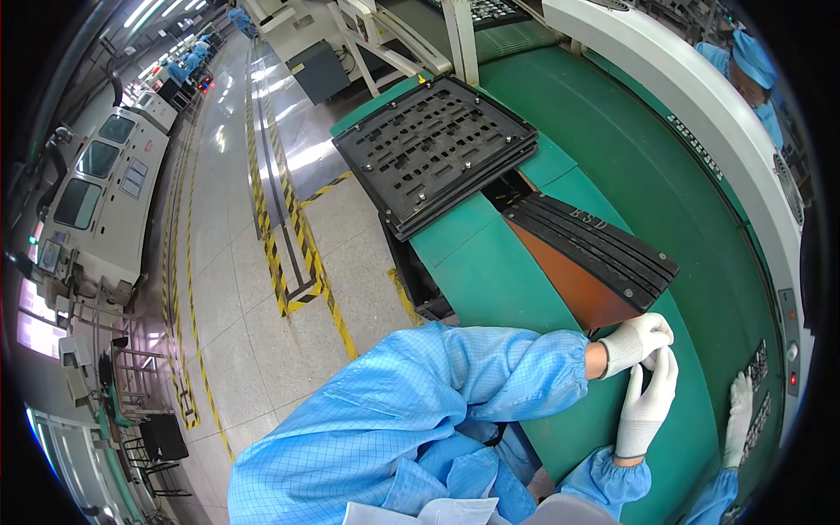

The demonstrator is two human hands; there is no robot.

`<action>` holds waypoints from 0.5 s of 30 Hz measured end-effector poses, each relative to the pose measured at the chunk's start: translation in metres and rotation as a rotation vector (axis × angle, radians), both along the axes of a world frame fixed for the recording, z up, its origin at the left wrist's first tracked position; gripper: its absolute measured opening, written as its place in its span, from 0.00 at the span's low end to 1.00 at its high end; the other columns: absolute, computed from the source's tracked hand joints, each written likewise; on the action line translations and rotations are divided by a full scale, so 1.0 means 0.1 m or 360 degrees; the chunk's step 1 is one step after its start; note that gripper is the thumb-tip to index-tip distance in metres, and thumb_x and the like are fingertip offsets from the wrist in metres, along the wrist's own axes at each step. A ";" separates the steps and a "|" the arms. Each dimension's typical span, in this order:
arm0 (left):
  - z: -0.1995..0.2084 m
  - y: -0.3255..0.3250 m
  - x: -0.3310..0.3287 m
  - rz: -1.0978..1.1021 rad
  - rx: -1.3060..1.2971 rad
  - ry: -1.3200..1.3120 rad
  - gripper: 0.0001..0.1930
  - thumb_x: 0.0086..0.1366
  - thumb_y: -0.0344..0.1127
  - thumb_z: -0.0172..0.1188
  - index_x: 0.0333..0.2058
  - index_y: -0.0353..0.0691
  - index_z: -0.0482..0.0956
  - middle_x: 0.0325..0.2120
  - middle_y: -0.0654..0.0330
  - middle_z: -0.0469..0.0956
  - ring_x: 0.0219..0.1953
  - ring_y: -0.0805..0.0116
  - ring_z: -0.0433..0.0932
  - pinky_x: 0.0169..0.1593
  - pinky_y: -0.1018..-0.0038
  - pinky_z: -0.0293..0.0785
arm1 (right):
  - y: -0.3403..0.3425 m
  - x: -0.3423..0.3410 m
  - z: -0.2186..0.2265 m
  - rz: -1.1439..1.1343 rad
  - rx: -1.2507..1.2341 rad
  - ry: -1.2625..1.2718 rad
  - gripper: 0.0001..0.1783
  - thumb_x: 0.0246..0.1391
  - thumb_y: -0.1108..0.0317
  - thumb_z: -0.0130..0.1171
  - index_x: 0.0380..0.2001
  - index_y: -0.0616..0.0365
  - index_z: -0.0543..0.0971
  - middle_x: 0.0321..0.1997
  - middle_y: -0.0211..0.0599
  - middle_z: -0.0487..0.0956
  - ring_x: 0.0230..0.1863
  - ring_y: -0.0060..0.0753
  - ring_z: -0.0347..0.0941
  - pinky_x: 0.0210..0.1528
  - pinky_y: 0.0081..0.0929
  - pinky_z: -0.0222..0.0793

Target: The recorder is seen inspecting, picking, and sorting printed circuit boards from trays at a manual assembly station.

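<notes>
My left hand (pixel 640 342), in a white knit glove, is closed with its fingertips bent together above the green mat. From below, my right hand (pixel 648 402), gloved the same way, meets those fingertips with its own thumb and fingers. A small greyish patch shows between the two hands, too hidden to name. Just beyond my left hand lies a black ribbed rack (pixel 604 241) with an orange-brown side. Blue checked sleeves cover both my forearms.
Black slotted trays (pixel 437 144) are stacked on the green bench (pixel 481 254). To the right runs a green conveyor belt (pixel 604 157) beside a white machine frame (pixel 700 96). Another gloved hand (pixel 739 409) is over small boards at far right. Yellow-black tape (pixel 317 280) marks the floor.
</notes>
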State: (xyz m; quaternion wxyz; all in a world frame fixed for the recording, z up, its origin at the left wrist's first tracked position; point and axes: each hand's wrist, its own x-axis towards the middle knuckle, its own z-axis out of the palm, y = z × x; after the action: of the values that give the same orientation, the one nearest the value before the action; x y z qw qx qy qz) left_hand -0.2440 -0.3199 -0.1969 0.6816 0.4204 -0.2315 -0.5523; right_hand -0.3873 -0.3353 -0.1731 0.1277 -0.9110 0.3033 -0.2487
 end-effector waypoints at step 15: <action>-0.02 -0.01 -0.01 0.0010 -0.0007 -0.0031 0.08 0.68 0.31 0.56 0.39 0.32 0.78 0.32 0.56 0.81 0.33 0.68 0.85 0.38 0.72 0.83 | 0.00 0.00 -0.01 -0.0011 0.0005 -0.0004 0.30 0.58 0.75 0.64 0.64 0.65 0.70 0.63 0.56 0.73 0.61 0.58 0.73 0.62 0.44 0.70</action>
State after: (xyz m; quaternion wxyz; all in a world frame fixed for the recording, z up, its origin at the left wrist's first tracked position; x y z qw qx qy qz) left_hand -0.2449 -0.3213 -0.1986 0.6820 0.4250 -0.2381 -0.5454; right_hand -0.3877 -0.3354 -0.1736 0.1287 -0.9094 0.3065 -0.2499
